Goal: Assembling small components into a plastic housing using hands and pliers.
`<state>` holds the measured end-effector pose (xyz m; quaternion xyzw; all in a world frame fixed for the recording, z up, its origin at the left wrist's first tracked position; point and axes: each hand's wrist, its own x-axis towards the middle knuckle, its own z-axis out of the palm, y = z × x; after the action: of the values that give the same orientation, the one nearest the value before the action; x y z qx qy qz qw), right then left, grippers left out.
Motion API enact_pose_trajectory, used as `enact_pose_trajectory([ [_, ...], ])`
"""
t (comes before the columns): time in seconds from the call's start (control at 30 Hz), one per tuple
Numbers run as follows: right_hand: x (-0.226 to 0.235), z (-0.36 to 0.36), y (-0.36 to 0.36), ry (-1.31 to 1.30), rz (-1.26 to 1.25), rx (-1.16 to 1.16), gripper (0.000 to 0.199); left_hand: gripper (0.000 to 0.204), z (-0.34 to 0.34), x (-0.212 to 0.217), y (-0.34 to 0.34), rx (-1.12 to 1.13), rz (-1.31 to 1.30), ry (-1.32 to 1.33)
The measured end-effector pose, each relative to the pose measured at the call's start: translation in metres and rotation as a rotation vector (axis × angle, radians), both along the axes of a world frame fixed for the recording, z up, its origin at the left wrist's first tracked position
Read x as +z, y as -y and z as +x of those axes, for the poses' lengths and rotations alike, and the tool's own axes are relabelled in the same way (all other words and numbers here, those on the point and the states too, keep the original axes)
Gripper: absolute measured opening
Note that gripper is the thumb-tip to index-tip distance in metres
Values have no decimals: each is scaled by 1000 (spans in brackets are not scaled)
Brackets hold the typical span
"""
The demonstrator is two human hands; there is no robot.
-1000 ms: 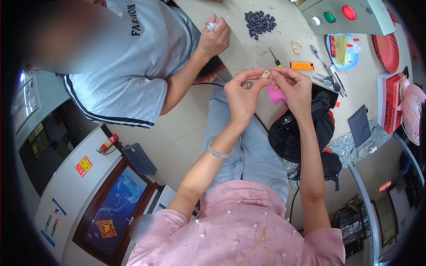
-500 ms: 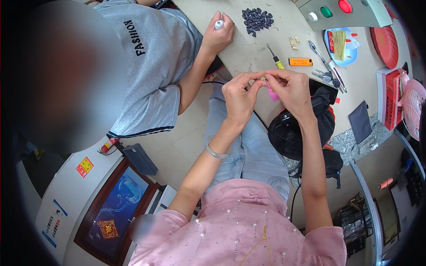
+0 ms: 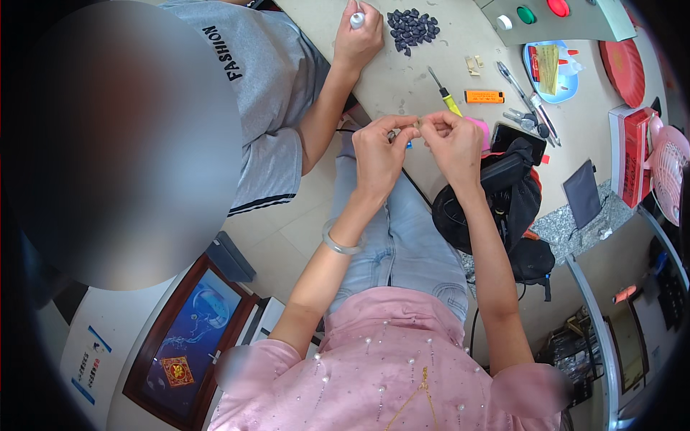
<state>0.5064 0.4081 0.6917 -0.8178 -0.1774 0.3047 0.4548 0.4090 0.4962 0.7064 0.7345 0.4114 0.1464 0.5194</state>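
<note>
My left hand (image 3: 379,154) and my right hand (image 3: 453,147) meet fingertip to fingertip over the table's near edge. Both are closed in a pinch around something tiny, too small to name. A speck of blue shows below the left fingertips. Just beyond my hands lies a yellow and black screwdriver (image 3: 447,95), its shaft pointing away. A pink thing (image 3: 480,133) sticks out behind my right hand, mostly hidden by it. Close by are an orange block (image 3: 484,96) with dark print and a few small tan pieces (image 3: 472,66).
To the left a co-worker's hand (image 3: 357,47) holds a white bottle (image 3: 357,20) near a pile of dark stones (image 3: 412,30). On the right lie pens (image 3: 519,85), keys (image 3: 527,123), a phone (image 3: 519,141), a black bag (image 3: 519,190), a blue tray (image 3: 566,92) and a pink fan (image 3: 670,169).
My joined hands have shifted a little left. The pink thing, earlier under my fingertips, now shows to the right of my right hand. The co-worker has leaned closer.
</note>
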Motion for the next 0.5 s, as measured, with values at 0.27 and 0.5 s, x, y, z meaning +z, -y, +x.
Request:
enact_pose_trajectory([
  [0.27, -29, 51, 4, 386, -154, -89, 20, 15, -2, 2, -6, 193, -595, 65],
  [0.5, -64, 61, -10, 619, -177, 192, 17, 24, 0, -3, -8, 253, -924, 189],
])
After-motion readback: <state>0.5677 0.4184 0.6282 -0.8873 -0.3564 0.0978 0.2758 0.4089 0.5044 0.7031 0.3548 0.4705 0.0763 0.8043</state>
